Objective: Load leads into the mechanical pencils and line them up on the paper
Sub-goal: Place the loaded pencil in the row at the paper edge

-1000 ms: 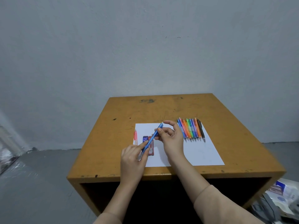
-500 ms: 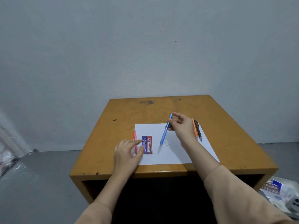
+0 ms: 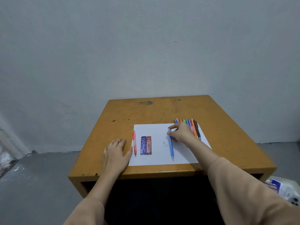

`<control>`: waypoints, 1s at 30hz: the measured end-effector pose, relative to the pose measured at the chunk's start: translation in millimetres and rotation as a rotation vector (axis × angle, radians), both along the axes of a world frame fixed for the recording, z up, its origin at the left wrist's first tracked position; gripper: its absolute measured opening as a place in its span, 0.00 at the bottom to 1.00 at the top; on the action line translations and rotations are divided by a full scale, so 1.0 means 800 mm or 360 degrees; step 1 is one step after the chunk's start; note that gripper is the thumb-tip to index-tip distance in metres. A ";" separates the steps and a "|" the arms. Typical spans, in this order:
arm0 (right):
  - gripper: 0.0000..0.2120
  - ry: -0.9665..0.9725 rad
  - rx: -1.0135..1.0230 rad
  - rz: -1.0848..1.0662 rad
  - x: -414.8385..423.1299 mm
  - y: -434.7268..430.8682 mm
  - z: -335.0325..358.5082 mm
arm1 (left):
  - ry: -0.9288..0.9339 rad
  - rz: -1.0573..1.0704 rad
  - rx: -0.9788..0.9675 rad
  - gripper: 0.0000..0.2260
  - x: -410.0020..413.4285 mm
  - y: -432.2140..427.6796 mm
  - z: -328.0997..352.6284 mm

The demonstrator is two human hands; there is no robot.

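1. The blue pencil [image 3: 171, 146] lies flat on the white paper [image 3: 155, 160], in the right half of the sheet; its metal tip points toward the person and its cap end points toward the wall.
2. The right hand [image 3: 182, 133] pinches the cap end of this pencil between thumb and forefinger; the other fingers are bent over the paper just beside it.
3. Behind the right hand a row of pencils [image 3: 189, 123] lies side by side at the far right corner of the paper; the hand covers part of the row, so I cannot count them; the black pencil [image 3: 196, 128] is the outermost one on the right.
4. Near the left edge of the paper lies a pink pencil [image 3: 134, 142], its tip toward the person; to its right a blue lead case [image 3: 143, 145] and a red lead case [image 3: 148, 145] lie touching each other, parallel to the pencils.
5. Two small white bits [image 3: 164, 143] lie on the paper between the cases and the blue pencil; what they are is too small to tell.
6. The left hand [image 3: 116, 153] rests palm down on the table [image 3: 162, 109] with straight fingers and holds nothing; its thumb is just beside the left edge of the paper.
7. The table is of worn yellow-brown wood and stands against a grey wall; both arms wear beige sleeves.
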State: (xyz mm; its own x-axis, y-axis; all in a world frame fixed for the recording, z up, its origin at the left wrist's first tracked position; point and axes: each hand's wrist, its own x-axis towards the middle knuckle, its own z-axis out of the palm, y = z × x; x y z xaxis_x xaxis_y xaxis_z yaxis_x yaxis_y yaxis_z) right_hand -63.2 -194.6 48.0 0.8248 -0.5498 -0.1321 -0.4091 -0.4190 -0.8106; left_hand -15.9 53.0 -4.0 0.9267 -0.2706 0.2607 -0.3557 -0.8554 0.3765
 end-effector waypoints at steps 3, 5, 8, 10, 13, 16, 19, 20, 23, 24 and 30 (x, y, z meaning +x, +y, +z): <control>0.12 0.0058 -0.0003 0.0011 0.003 0.001 -0.002 | 0.0036 0.0043 0.0001 0.24 0.001 -0.001 0.000; 0.12 0.0092 0.0006 0.0010 0.005 0.002 -0.003 | 0.0046 0.0062 0.0018 0.24 0.001 -0.001 0.000; 0.11 0.0146 -0.0018 0.0009 0.007 0.004 -0.005 | 0.0050 0.0074 0.0046 0.25 0.001 -0.001 -0.001; 0.11 0.0164 -0.0042 0.0005 0.009 0.004 -0.007 | 0.0073 0.0078 0.0066 0.25 0.002 -0.001 -0.001; 0.12 0.0166 -0.0067 0.0009 0.010 0.004 -0.011 | 0.0094 0.0076 0.0086 0.26 0.002 0.000 -0.001; 0.12 0.0182 -0.0104 0.0023 0.010 0.004 -0.012 | 0.0093 0.0072 0.0096 0.25 0.001 0.000 -0.001; 0.12 0.0192 -0.0120 0.0030 0.009 0.005 -0.013 | 0.0099 0.0069 0.0102 0.25 0.001 0.000 0.000; 0.12 0.0190 -0.0128 0.0033 0.008 0.005 -0.014 | 0.0105 0.0068 0.0102 0.25 0.001 0.000 0.000; 0.13 0.0175 -0.0142 0.0045 0.006 0.004 -0.014 | 0.0116 0.0067 0.0097 0.25 0.001 0.000 0.001; 0.13 0.0175 -0.0151 0.0050 0.005 0.004 -0.014 | 0.0118 0.0068 0.0102 0.25 0.000 0.000 0.001; 0.13 0.0187 -0.0224 0.0056 0.002 0.004 -0.013 | 0.0112 0.0071 0.0099 0.25 -0.002 0.000 0.003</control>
State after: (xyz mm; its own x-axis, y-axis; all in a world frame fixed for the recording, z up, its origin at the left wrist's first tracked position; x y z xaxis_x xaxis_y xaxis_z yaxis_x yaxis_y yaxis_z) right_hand -61.2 -191.4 37.3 0.8274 -0.5406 -0.1525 -0.4805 -0.5406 -0.6906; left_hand -17.2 53.3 -1.9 0.9537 -0.2422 0.1785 -0.2912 -0.8923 0.3450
